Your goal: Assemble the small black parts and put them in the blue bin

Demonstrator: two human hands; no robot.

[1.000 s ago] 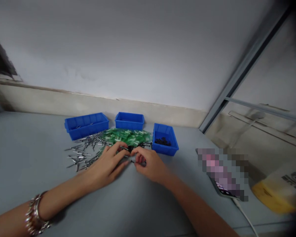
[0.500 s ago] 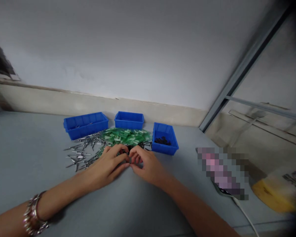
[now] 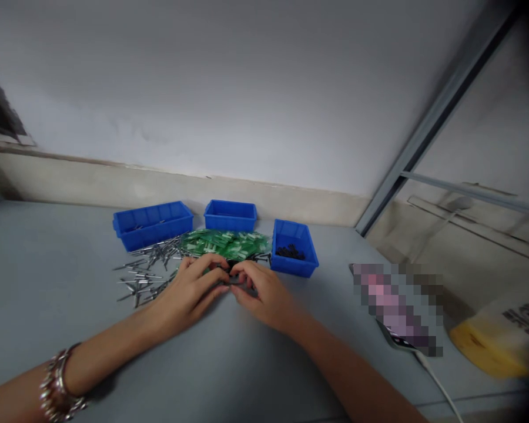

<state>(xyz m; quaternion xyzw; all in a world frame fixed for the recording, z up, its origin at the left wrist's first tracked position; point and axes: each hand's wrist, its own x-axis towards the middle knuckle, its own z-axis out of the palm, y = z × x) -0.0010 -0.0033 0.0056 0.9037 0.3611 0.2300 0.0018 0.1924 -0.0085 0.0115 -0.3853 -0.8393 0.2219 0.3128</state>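
My left hand [image 3: 190, 292] and my right hand [image 3: 261, 292] rest on the grey table [image 3: 48, 276], fingertips meeting in a pinch over a tiny dark part too small to name. Just beyond them lies a heap of small green pieces [image 3: 224, 242]. A scatter of thin metal pins [image 3: 147, 267] spreads to the left of my left hand. A few small black parts show between my fingers and the green heap.
Three blue bins stand behind the heaps: a wide one [image 3: 152, 224] at left, one [image 3: 230, 215] in the middle, one [image 3: 294, 256] at right holding black parts. A phone [image 3: 399, 311] with a white cable lies at right, beside a yellow bag [image 3: 494, 346].
My two hands have drawn closer together, fingertips now touching. The piles and bins have not moved.
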